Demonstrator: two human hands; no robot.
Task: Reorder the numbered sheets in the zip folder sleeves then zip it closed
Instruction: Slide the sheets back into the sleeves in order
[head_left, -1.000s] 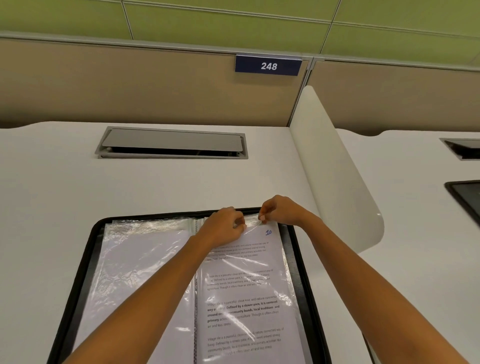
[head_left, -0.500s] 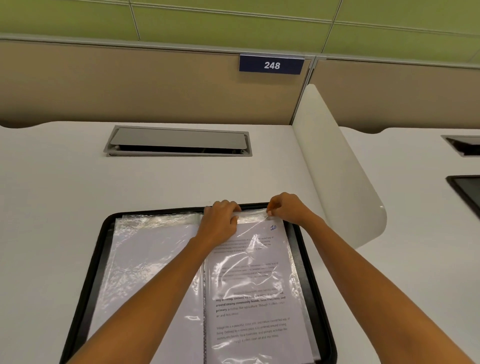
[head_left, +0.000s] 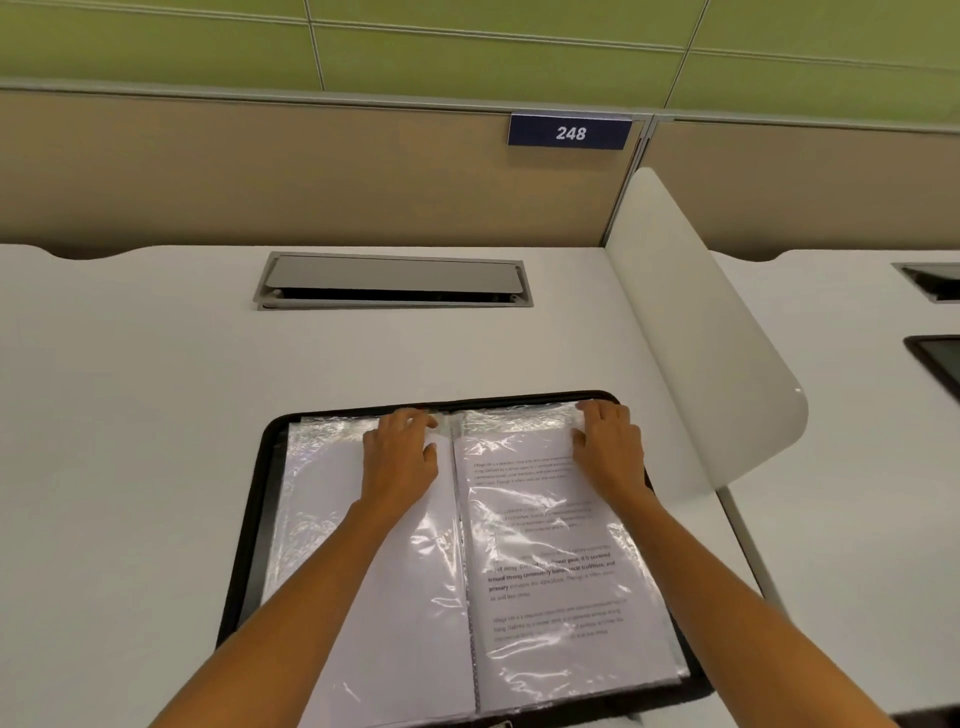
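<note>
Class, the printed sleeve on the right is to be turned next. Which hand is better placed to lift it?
Probably the right hand: it rests on the top outer corner of the printed sleeve, by the free edge. The left hand lies on the blank page near the spine.

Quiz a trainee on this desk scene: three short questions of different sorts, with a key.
1. True or false: the black zip folder lies open on the white desk.
2. The right hand rests on: A) the printed sheet in its clear plastic sleeve; B) the bare desk; C) a keyboard.
3. Fill in: the blue number plate reads ___.
Key: 1 true; 2 A; 3 248.
</note>
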